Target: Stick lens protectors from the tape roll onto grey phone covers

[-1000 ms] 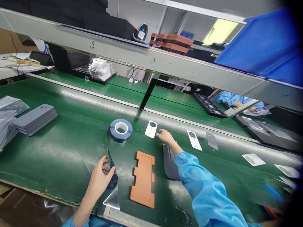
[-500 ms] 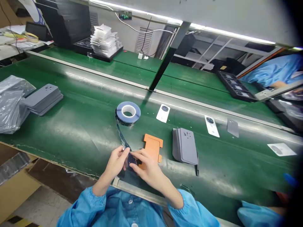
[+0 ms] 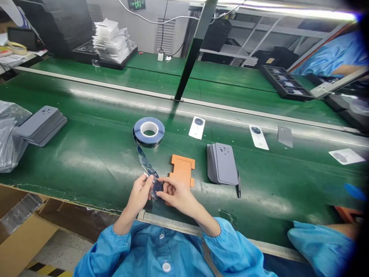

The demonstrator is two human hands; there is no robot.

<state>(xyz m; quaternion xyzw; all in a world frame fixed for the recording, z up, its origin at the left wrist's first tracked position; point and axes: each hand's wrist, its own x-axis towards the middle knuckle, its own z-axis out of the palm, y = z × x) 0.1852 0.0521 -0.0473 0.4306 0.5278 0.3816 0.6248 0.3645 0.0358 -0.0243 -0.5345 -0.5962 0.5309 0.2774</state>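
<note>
A strip of dark film runs from a blue roll with a white core down to my hands. My left hand pinches the strip near its lower end. Thumb and forefinger of my right hand close on the strip's right edge, the other fingers curled. Just beyond my right hand lies an orange fixture plate, partly covered by that hand. To its right stands a stack of grey phone-shaped sheets with a thin black tool beside it.
Plastic bags and another grey stack sit at the left. White cards lie toward the rail. A post rises behind. Another person's sleeve reaches in at lower right.
The view has shifted, so the table items appear higher and mostly further left. My right hand's fingers have curled in more, and the strip now shows its round dark pieces more clearly.
</note>
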